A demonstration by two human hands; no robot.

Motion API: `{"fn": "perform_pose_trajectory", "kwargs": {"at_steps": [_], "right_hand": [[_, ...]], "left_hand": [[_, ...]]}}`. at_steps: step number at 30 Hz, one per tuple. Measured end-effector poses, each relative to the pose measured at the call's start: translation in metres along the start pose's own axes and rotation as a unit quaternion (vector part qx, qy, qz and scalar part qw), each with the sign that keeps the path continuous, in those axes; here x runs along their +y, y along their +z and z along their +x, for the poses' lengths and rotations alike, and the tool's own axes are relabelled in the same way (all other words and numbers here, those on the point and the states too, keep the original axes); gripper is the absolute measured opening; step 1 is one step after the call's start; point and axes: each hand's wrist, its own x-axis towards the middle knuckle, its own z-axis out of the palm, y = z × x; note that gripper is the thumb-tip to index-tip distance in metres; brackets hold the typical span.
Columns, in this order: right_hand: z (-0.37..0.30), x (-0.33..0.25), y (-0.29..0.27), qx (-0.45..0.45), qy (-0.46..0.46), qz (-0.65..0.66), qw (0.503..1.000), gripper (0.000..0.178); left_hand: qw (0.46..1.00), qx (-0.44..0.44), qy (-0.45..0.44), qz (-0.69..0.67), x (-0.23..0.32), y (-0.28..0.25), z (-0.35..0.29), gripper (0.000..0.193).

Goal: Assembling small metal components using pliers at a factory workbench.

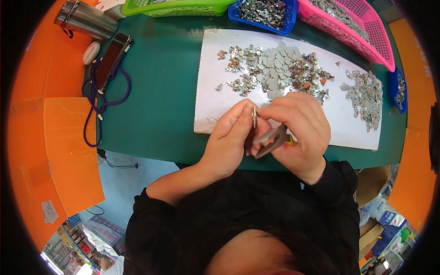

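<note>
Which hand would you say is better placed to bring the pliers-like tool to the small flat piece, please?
Probably the right: the right hand holds the pliers-like tool, with its fingertips close to the flat piece, while the left hand is occupied pinching that piece upright.

The left hand (225, 142) is curled, its thumb lying on the fingers and pointing to the far side. The right hand (305, 126) bends toward it, fingers also curled. The left forearm (178, 183) slants from the near left, bare.
</note>
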Motion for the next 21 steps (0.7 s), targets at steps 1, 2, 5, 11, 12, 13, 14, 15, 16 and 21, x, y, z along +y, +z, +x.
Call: {"fn": "perform_pose_trajectory", "kwargs": {"at_steps": [1, 2, 5, 11, 12, 13, 14, 15, 16, 21], "right_hand": [[0.000, 0.000, -0.001, 0.005, -0.022, -0.015, 1.000, 0.033], [-0.001, 0.002, -0.001, 0.005, -0.023, -0.015, 1.000, 0.033], [-0.002, 0.010, -0.005, 0.035, -0.064, -0.055, 0.996, 0.034], [-0.001, 0.012, -0.011, 0.033, -0.119, -0.102, 0.987, 0.030], [0.000, 0.012, -0.012, 0.025, -0.116, -0.089, 0.989, 0.030], [0.000, 0.013, -0.012, 0.017, -0.114, -0.076, 0.990, 0.030], [0.000, 0.013, -0.013, 0.017, -0.114, -0.076, 0.990, 0.030], [0.000, 0.013, -0.014, 0.012, -0.098, -0.057, 0.993, 0.031], [-0.001, 0.012, -0.015, 0.006, -0.081, -0.039, 0.996, 0.033], [-0.006, 0.002, -0.012, -0.018, 0.058, 0.105, 0.993, 0.019]], "left_hand": [[0.998, -0.041, 0.047, -0.024, -0.003, -0.003, 0.002, 0.032], [0.991, -0.082, 0.095, -0.049, -0.004, -0.004, 0.002, 0.029], [0.990, -0.072, 0.087, -0.079, 0.005, 0.003, -0.003, 0.017], [0.982, -0.039, 0.182, 0.040, 0.017, -0.003, -0.003, 0.027], [0.981, -0.044, 0.179, 0.068, 0.018, -0.005, -0.003, 0.023], [0.980, -0.043, 0.179, 0.068, 0.017, -0.008, -0.003, 0.023], [0.984, -0.049, 0.168, 0.032, 0.016, -0.010, -0.002, 0.021], [0.986, -0.055, 0.156, -0.004, 0.015, -0.011, -0.001, 0.018], [0.986, -0.055, 0.156, -0.004, 0.016, -0.012, 0.000, 0.018], [0.989, -0.054, 0.129, -0.051, 0.015, -0.007, -0.001, 0.014]]}}
